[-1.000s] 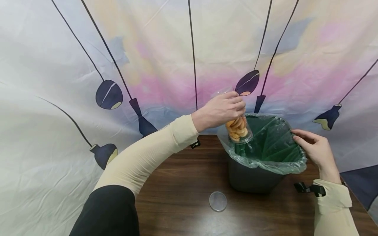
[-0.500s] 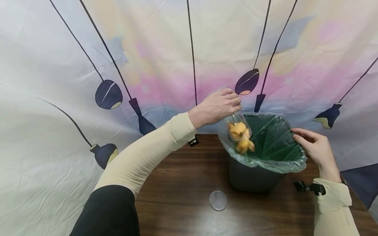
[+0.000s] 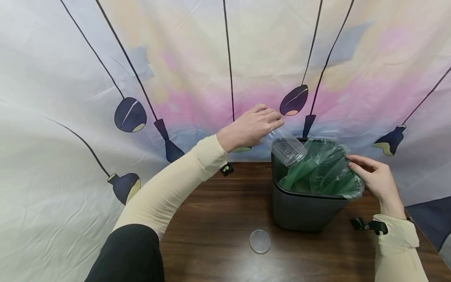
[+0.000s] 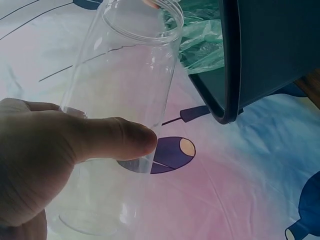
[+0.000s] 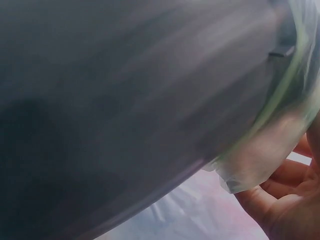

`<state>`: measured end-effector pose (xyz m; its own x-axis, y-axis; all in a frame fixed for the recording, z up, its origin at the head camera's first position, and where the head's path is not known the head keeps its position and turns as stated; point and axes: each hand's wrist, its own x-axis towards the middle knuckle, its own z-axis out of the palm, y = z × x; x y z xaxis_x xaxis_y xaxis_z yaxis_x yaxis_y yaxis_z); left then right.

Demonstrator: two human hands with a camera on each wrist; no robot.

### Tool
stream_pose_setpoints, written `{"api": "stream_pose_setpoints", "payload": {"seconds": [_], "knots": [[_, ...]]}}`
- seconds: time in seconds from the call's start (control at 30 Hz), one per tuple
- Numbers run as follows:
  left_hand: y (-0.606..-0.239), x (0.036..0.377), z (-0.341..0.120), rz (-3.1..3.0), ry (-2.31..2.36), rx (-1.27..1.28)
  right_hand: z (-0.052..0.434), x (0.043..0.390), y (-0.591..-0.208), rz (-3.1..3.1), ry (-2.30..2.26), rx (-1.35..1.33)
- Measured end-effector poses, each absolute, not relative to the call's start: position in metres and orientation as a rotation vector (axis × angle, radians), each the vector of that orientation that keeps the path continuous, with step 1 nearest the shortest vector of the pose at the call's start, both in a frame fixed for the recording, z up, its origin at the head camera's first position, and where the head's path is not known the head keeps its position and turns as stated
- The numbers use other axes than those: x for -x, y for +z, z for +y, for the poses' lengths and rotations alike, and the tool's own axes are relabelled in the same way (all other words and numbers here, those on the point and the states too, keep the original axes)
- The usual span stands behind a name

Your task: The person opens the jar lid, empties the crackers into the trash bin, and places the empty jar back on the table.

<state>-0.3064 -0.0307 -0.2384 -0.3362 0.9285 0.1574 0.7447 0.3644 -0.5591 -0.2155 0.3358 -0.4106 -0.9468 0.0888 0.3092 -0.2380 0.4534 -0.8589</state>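
Observation:
A clear plastic jar (image 3: 289, 150), with no food visible inside, is tipped mouth-down over the left side of a dark grey trash bin (image 3: 303, 213). My left hand (image 3: 248, 128) grips it near its base; the left wrist view shows the thumb (image 4: 117, 137) wrapped across the jar wall. The green bin liner (image 3: 327, 168) has slumped inside the bin, leaving the left and front rim bare. At the right rim, my right hand (image 3: 377, 178) pinches the liner's edge, fingers partly behind the translucent film (image 5: 255, 167) in the right wrist view.
A round clear lid (image 3: 260, 241) lies on the brown wooden table (image 3: 208, 235), in front of the bin and to its left. Behind the table hangs a pastel curtain (image 3: 190, 78) printed with dark lamps.
Yellow-orange snack pieces have dropped out of the jar into the bin. The liner slid off the left and front rim. My left hand moved slightly left, tilting the jar more; my right stayed put.

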Motion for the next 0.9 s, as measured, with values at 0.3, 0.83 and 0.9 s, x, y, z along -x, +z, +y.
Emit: {"api": "stream_pose_setpoints", "payload": {"seconds": [0.3,0.83,0.9], "knots": [[-0.2399,0.3055,-0.0319,-2.208,0.521,1.449,0.3359,0.2152,-0.4103,-2.390,1.487,-0.128],[-0.2402,0.3079,-0.0321,-2.218,0.550,1.432,0.3353,0.2148,-0.4093,-2.377,1.503,-0.112],[-0.2402,0.3076,-0.0320,-2.221,0.551,1.431,0.3355,0.2149,-0.4095,-2.378,1.502,-0.107]]}}
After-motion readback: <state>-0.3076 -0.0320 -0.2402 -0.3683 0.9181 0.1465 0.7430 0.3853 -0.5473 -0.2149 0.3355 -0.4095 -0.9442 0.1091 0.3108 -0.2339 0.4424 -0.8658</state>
